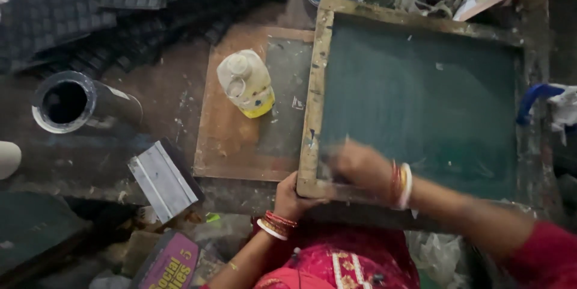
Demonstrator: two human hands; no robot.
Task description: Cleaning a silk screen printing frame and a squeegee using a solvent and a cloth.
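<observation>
Near the bottom edge of the worktable (78, 162), I see my left hand (293, 197) clamped around the near-left corner of the wooden-framed screen (317, 93), thumb over the top of the frame, apparently to pin it flat so it cannot slide. My right hand (359, 166) lies on the green mesh (421, 96) just inside that same corner; it is blurred, so I cannot tell whether its fingers are spread or closed on a cloth or pad. The frame lies flat and fills the right half of the table, its left rail overlapping a second, smaller brown screen (225, 120). On that smaller screen a pale plastic bottle (245, 81) with a yellow base lies tipped on its side, within reach but clear of the mesh. Farther left stands a dark open cylinder (65, 104), and a grey metal-edged squeegee (161, 179) rests near the table's front edge. Dark patterned sheets (108, 0) are heaped at the far left.
</observation>
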